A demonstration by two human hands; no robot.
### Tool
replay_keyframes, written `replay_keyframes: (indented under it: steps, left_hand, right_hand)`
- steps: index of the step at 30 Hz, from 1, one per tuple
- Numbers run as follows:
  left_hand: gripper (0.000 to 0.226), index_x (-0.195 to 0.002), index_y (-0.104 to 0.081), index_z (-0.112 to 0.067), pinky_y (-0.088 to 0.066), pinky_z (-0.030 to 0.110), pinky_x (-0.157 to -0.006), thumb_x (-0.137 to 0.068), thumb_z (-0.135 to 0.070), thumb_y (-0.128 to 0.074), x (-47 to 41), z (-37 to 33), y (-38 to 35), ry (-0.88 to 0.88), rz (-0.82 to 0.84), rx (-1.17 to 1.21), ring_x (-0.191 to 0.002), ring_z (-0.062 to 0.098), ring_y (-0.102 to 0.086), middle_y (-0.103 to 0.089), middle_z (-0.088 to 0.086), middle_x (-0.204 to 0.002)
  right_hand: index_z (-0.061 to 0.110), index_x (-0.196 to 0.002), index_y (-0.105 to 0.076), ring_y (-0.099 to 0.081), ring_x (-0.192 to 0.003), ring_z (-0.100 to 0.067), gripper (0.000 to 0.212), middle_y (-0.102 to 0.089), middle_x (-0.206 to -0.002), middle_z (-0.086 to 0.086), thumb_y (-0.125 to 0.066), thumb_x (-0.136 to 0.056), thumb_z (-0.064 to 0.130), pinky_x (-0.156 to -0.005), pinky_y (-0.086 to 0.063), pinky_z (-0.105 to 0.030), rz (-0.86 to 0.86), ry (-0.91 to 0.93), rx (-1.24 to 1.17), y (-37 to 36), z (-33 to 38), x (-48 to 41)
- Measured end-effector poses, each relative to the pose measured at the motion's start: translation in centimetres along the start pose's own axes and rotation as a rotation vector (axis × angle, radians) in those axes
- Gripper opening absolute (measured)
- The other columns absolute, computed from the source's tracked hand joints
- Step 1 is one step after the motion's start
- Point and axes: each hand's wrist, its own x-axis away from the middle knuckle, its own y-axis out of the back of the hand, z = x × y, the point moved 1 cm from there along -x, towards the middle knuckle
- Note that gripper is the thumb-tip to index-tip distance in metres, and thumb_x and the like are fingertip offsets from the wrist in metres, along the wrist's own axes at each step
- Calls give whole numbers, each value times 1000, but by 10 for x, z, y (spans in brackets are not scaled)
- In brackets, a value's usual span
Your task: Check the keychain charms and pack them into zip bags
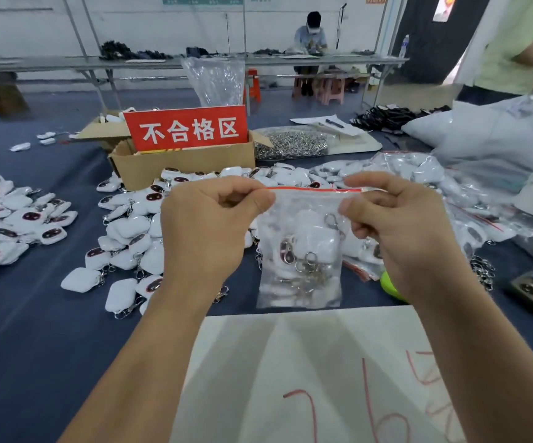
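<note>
Head view: the left hand (207,228) and right hand (399,225) each pinch one end of the bag (300,251) top; its zip (310,189) runs level between them, charms (303,251) hanging below.

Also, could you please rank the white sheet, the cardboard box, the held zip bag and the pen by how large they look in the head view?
1. white sheet, clearly largest.
2. zip bag and cardboard box look alike; the bag is nearer the camera, so I leave them unranked.
3. pen, smallest.
</note>
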Motion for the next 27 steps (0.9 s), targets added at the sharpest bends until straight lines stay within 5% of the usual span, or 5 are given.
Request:
replay_keyframes:
  steps: [5,8,13,20,27]
  left_hand:
    - [26,-72,-79,-44,-55,18,-69,-83,-21,-85,14,23,-12,181,13,102,-67,1,-69,-76,-16,-73]
    - [21,-74,-82,-29,-52,15,-66,-87,-12,-80,23,39,-25,373,23,298,-67,5,-69,-78,-4,-75]
    - [18,-81,-84,-26,-60,34,-81,-83,-9,-80,34,48,-36,591,30,555,-75,16,-71,-78,6,-80]
    - [23,-75,-84,-18,-58,23,-59,-54,-8,-82,34,41,-30,588,-30,740,-62,15,-73,-77,8,-72]
    - [17,-73,-84,-23,-55,17,-68,-57,-16,-81,24,35,-10,486,-21,641,-68,8,-69,-76,-1,-71]
  right_hand:
    - [6,-82,-73,-48,-61,-20,9,-61,-66,-9,-73,-89,1,-58,-43,-27,114,-243,-8,-11,-26,6]
    - [5,-83,-73,-50,-59,-15,7,-60,-69,-10,-72,-89,4,-55,-44,-23,79,-265,-67,-12,-39,11]
    - [8,-80,-70,-47,-62,-16,13,-55,-67,-10,-72,-93,11,-59,-41,-26,33,-298,22,-5,-50,14]
    - [8,-84,-70,-47,-59,-17,7,-59,-65,-6,-74,-90,6,-55,-44,-22,30,-290,-76,-4,-51,16]
    - [13,-77,-73,-46,-55,-15,14,-59,-62,-6,-78,-85,4,-52,-42,-22,15,-213,-46,-6,-36,22]
